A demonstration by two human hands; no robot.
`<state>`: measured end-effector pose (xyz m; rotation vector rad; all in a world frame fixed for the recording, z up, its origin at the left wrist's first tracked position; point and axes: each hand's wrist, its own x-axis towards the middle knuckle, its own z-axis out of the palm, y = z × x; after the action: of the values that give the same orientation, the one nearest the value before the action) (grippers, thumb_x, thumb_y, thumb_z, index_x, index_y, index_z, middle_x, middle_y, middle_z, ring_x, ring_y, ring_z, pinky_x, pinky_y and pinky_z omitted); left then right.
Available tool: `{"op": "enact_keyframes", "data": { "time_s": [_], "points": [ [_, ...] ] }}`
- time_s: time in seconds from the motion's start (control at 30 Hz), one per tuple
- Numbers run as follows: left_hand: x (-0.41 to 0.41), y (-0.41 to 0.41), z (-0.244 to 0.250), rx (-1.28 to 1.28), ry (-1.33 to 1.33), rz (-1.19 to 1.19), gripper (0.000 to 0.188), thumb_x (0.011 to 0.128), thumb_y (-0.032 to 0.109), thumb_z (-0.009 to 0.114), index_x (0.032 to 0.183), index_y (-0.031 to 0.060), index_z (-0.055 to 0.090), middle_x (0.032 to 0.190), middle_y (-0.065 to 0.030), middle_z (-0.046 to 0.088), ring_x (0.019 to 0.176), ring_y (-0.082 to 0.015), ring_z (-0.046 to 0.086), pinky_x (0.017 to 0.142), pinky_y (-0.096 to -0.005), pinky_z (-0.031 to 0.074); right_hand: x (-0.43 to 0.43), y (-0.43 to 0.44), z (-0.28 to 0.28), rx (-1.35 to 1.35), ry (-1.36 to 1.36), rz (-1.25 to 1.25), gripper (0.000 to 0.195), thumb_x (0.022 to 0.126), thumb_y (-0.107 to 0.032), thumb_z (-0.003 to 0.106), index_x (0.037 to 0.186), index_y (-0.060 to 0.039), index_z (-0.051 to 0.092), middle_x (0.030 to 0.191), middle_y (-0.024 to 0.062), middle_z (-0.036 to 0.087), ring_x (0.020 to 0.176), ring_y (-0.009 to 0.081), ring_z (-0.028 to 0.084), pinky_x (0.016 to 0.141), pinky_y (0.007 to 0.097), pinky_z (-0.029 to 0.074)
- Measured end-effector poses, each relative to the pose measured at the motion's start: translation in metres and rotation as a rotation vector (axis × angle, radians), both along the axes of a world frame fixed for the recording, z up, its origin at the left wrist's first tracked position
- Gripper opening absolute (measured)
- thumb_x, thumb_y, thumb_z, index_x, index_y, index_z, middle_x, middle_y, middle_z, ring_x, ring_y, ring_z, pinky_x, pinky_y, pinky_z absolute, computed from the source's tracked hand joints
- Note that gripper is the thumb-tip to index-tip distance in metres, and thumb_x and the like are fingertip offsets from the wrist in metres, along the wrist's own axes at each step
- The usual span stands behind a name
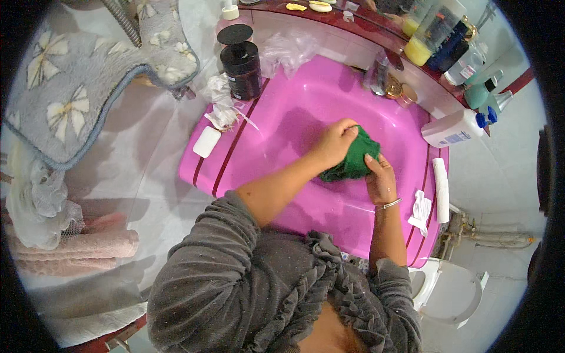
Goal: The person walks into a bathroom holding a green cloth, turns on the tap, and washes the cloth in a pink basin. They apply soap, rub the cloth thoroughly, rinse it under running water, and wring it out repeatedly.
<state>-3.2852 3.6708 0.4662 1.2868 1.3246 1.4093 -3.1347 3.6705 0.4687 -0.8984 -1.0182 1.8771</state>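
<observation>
A bunched green cloth (353, 159) is held between both hands over the basin of a pink sink (282, 176). My left hand (337, 141) grips its upper edge, thumb and fingers pinched near the top corner. With the thumb on its front face, my right hand (380, 176) holds the lower right side; some fingers are hidden behind the fabric. A thin bangle circles the right wrist. The cloth hides part of the basin floor below it.
On the left rim lie a white soap bar (207, 142), crumpled tissue (222, 101) and a dark jar (240, 68). The right side holds a white pump bottle (452, 129), a white roll (440, 189) and a crumpled white cloth (420, 212). Bottles line a dark red shelf (379, 28).
</observation>
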Motion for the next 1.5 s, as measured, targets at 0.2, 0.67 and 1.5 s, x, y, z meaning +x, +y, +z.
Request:
{"op": "enact_keyframes", "data": {
  "time_s": [0.2,0.67,1.5],
  "points": [
    [-0.019,-0.004,-0.018,-0.364,-0.24,0.096,0.024,0.084,0.021,0.045,0.099,0.0037,0.051,0.087,-0.0054,0.055,0.081,-0.0143,0.049,0.073,-0.0272,0.039,0.032,0.01,-0.006,-0.087,-0.021,-0.137,0.018,0.079,-0.012,0.05,0.094,-0.0021,0.051,0.09,0.0058,0.056,0.084,0.0159,0.053,0.074,0.0287,0.042],
    [0.002,-0.011,-0.026,-0.192,0.118,-0.186,0.038,0.079,0.024,0.052,0.106,-0.0018,0.045,0.096,-0.0122,0.051,0.09,-0.021,0.048,0.081,-0.0327,0.037,0.012,0.007,0.008,-0.189,0.381,-0.083,0.017,0.08,-0.014,0.049,0.095,-0.0065,0.047,0.094,0.0073,0.054,0.086,0.0198,0.053,0.075,0.0336,0.044],
    [-0.068,0.04,0.024,0.092,0.341,0.146,0.022,0.082,0.018,0.048,0.083,-0.0021,0.056,0.071,-0.0011,0.053,0.068,-0.0094,0.047,0.064,-0.025,0.039,0.075,0.02,0.034,0.888,-1.015,0.294,0.024,0.071,-0.021,0.061,0.069,0.0021,0.054,0.071,0.0092,0.05,0.066,0.0183,0.047,0.061,0.0285,0.036]
  ]
}}
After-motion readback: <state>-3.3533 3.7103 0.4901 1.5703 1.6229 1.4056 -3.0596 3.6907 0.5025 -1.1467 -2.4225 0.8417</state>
